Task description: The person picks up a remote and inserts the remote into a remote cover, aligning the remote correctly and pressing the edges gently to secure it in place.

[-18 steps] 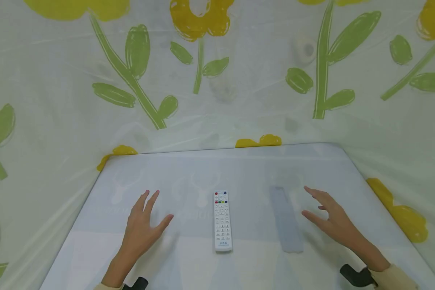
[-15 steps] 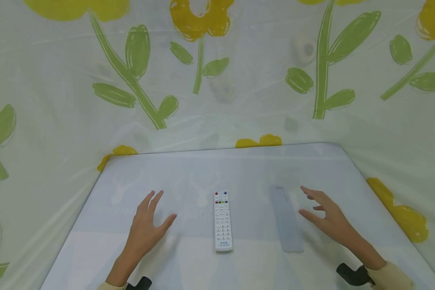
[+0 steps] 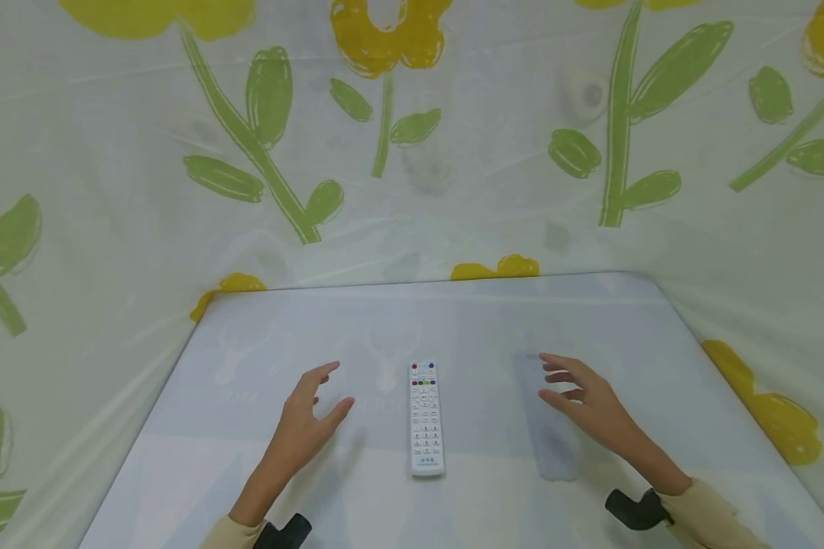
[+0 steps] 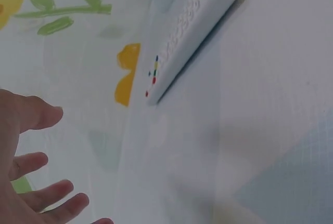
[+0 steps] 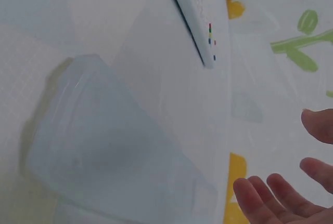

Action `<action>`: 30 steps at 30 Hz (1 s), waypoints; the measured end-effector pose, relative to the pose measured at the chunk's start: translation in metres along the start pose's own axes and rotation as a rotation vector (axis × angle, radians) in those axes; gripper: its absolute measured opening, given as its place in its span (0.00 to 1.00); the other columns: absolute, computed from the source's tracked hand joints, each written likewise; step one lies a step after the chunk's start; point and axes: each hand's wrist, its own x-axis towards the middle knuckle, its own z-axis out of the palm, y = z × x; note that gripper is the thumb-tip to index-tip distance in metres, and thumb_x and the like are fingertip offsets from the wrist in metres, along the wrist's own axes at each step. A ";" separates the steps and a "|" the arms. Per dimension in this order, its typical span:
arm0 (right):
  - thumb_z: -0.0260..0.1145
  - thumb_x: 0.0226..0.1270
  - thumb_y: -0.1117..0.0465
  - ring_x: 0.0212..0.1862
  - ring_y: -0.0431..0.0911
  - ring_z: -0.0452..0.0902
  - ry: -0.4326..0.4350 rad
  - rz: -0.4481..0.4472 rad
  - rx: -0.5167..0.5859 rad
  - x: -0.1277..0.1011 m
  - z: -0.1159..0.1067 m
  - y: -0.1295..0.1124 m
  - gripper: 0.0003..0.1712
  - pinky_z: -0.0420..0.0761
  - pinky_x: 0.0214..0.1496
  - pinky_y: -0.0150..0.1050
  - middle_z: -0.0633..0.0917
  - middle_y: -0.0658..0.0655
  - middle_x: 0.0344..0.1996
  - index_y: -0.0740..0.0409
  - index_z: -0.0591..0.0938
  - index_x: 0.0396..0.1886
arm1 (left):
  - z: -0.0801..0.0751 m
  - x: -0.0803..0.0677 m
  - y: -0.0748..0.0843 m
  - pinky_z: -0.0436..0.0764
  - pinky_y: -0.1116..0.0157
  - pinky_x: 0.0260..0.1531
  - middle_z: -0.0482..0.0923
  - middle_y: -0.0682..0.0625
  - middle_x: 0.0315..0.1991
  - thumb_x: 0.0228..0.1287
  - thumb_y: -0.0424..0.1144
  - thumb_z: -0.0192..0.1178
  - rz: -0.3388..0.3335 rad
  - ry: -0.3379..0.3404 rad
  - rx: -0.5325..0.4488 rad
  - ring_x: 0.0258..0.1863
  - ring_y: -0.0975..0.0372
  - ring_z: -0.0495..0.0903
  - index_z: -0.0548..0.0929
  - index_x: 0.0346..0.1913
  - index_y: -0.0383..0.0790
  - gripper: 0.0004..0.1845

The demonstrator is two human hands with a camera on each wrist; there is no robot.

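A white remote control [image 3: 426, 419] with small coloured buttons lies face up in the middle of the table, its long side pointing away. To its right lies a translucent bluish sleeve [image 3: 552, 446], flat and long, like a remote cover; its far end is partly behind the right hand. My left hand [image 3: 302, 419] hovers left of the remote, fingers spread and holding nothing. Over the sleeve's right edge hangs my right hand [image 3: 587, 400], its fingers loosely bent and apart from the thumb. The right wrist view shows the sleeve [image 5: 114, 146] wide, with nothing in the fingers.
The pale table [image 3: 357, 328] has a patterned surface and rounded far corners. Behind and around it hangs a whitish cloth [image 3: 467, 191] printed with yellow flowers and green leaves. Black straps with camera mounts [image 3: 635, 509] sit at both wrists, by beige sleeves.
Both hands have moved inward, the left one rightward toward the remote and the right one leftward over the cover. The remote and the cover stay in place; the view has shifted slightly.
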 end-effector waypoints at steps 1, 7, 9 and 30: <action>0.68 0.62 0.61 0.50 0.52 0.77 -0.007 0.010 0.023 0.001 0.001 -0.001 0.31 0.80 0.44 0.31 0.77 0.58 0.52 0.55 0.70 0.65 | 0.001 0.000 0.001 0.74 0.47 0.51 0.68 0.47 0.62 0.61 0.47 0.64 -0.002 -0.001 -0.016 0.58 0.50 0.69 0.67 0.66 0.45 0.32; 0.67 0.63 0.59 0.50 0.54 0.78 -0.054 0.074 0.137 0.010 0.012 -0.006 0.29 0.80 0.45 0.30 0.77 0.63 0.52 0.56 0.71 0.63 | 0.009 0.002 0.004 0.79 0.50 0.47 0.72 0.47 0.60 0.61 0.43 0.65 -0.013 -0.017 -0.105 0.56 0.52 0.73 0.71 0.62 0.45 0.27; 0.67 0.63 0.59 0.50 0.54 0.78 -0.066 0.087 0.156 0.013 0.016 -0.007 0.28 0.79 0.45 0.30 0.77 0.65 0.51 0.57 0.71 0.62 | 0.012 0.003 0.005 0.79 0.52 0.46 0.73 0.48 0.58 0.61 0.42 0.65 -0.024 -0.022 -0.137 0.55 0.53 0.75 0.72 0.61 0.46 0.25; 0.66 0.62 0.64 0.47 0.55 0.79 -0.145 0.235 0.407 0.034 0.058 -0.023 0.27 0.84 0.40 0.41 0.74 0.72 0.51 0.69 0.71 0.59 | 0.041 0.015 0.014 0.82 0.66 0.37 0.75 0.44 0.55 0.61 0.35 0.64 -0.204 -0.096 -0.371 0.50 0.54 0.77 0.76 0.56 0.39 0.20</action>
